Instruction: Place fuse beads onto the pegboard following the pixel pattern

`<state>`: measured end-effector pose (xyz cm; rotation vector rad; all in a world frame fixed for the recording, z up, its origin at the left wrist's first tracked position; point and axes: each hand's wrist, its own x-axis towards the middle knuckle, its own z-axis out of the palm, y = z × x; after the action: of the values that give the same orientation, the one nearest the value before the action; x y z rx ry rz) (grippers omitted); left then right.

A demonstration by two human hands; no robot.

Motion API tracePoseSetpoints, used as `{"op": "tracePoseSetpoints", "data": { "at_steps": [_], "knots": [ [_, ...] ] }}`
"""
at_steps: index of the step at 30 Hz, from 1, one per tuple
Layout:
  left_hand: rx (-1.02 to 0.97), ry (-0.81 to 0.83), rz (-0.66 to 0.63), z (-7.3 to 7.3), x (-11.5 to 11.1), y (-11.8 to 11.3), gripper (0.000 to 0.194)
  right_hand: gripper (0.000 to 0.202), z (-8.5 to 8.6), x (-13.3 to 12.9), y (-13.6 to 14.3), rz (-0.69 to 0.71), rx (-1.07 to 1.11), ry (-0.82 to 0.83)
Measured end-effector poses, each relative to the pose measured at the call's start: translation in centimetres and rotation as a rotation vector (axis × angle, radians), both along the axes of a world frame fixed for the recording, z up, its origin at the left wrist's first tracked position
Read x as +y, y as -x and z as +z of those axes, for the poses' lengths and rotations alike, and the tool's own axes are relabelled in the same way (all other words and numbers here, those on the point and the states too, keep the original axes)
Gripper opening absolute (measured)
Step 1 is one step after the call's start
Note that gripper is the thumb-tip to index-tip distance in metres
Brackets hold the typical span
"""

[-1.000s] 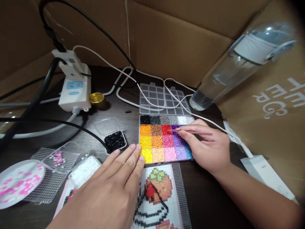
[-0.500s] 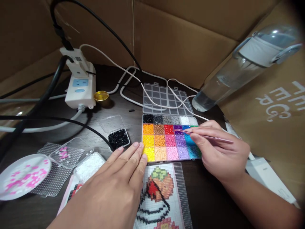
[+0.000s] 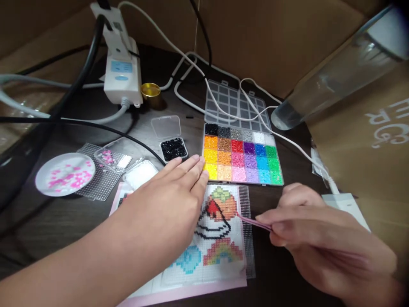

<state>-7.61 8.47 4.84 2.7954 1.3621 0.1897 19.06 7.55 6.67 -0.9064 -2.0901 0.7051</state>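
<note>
My left hand lies flat with its fingers stretched out, fingertips at the left edge of the sorted bead box, and covers part of the pattern sheet. Pink tweezers are pinched in my right hand. Their tips are over the right side of the orange persimmon design; whether a bead sits in them I cannot make out. Black beads outline a shape with red beads inside it, below and left of the persimmon. A clear pegboard shows along the sheet's right edge.
On the left are a white dish of pink and white beads, a small box of black beads and one of white beads. Behind stand a gold cup, a power strip, cables and a leaning bottle.
My right hand has brought the tweezers from the bead box down to the pattern sheet. My left hand stays flat by the box. The view has tipped downward.
</note>
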Motion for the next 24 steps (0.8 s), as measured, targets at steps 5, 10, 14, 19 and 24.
{"op": "tracePoseSetpoints", "data": {
  "at_steps": [5, 10, 14, 19, 24],
  "knots": [
    [-0.010, -0.024, -0.012, 0.1, 0.1, -0.1, 0.055, 0.047, -0.8, -0.3, 0.8, 0.177, 0.093, 0.054],
    [0.003, -0.034, -0.030, 0.4, 0.0, -0.1, 0.054, 0.046, -2.2, 0.2, 1.9, 0.166, 0.168, 0.119],
    [-0.009, -0.057, -0.030, 0.6, 0.1, 0.0, 0.051, 0.037, -2.8, 0.5, 2.1, 0.125, 0.197, 0.162],
    [-0.008, -0.061, -0.034, 0.8, 0.3, -0.1, 0.050, 0.035, -2.9, 0.7, 2.0, 0.117, 0.204, 0.181],
    [-0.012, -0.051, -0.043, 0.7, 0.2, -0.3, 0.051, 0.032, -2.9, 0.8, 2.1, 0.114, 0.205, 0.207]
  ]
}}
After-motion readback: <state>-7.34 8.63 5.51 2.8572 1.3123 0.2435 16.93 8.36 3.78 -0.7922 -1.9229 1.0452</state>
